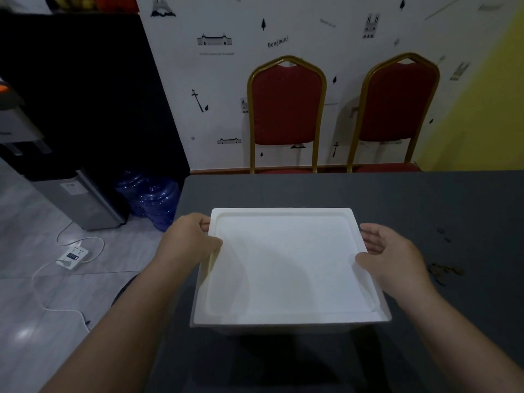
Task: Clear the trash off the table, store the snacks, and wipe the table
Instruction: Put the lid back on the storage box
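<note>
Foam box (286, 268), white, light but crumbly, sits near-centre on the bench (425, 199); left hand (190, 239) grips its left rim, right hand (388, 251) fingers (371, 236) spread against the right edge.

Dim room: two red gilt-framed chairs (286, 109) against white decal-printed wall (334, 32) beyond the hands; grey tiled floor (34, 293), blue water jugs (153, 199), power strip (73, 256) to their left.
</note>
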A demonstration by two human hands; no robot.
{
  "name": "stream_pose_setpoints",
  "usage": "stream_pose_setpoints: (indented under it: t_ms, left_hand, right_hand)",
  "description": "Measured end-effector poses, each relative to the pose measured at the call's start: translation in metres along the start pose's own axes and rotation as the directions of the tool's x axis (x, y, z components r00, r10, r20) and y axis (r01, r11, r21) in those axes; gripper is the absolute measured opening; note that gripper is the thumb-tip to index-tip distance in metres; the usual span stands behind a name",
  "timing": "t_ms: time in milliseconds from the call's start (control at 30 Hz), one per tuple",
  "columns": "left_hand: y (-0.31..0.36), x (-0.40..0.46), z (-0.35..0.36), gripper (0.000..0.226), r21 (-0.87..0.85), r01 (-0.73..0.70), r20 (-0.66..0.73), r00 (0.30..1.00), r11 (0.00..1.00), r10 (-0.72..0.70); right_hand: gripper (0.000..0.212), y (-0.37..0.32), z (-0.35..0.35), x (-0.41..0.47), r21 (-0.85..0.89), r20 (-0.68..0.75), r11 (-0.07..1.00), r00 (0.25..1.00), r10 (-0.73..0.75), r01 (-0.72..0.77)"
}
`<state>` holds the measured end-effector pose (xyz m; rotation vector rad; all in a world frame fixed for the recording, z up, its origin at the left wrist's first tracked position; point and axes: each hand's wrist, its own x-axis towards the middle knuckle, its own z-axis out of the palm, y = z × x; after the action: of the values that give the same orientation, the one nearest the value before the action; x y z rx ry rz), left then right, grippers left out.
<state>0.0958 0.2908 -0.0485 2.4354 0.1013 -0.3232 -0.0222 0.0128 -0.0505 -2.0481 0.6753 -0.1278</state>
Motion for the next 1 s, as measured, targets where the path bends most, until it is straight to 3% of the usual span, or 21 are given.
stream_pose_setpoints:
  t_ms: [367,500,667,833,1000]
  left_hand:
    - [0.008,0.003,-0.004,0.049,0.035,0.06,0.102,0.993,0.998,-0.063]
    - [0.0,0.014,-0.004,0.067,-0.111,0.088,0.232,0.971,0.99,-0.06]
    - [-0.002,0.013,0.015,0.026,-0.333,0.096,0.145,0.988,0.938,-0.05]
    - [-0.002,0.015,0.028,0.025,-0.494,0.121,0.036,0.992,0.861,-0.12]
    - [0.0,0.018,0.029,0.02,-0.543,0.143,0.032,0.988,0.827,-0.15]
  right_hand:
    - [0.052,0.003,-0.001,0.01,-0.061,0.015,0.998,1.0,0.013,-0.012]
    - [0.047,0.001,0.004,0.026,0.008,0.008,0.999,0.999,0.049,-0.049]
    - [0.033,-0.004,0.015,0.043,0.159,-0.016,0.985,0.997,0.069,-0.066]
    - [0.028,-0.004,0.025,0.05,0.198,-0.064,0.977,0.993,0.096,-0.081]
    - [0.026,-0.001,0.027,0.053,0.249,-0.091,0.964,0.989,0.121,-0.095]
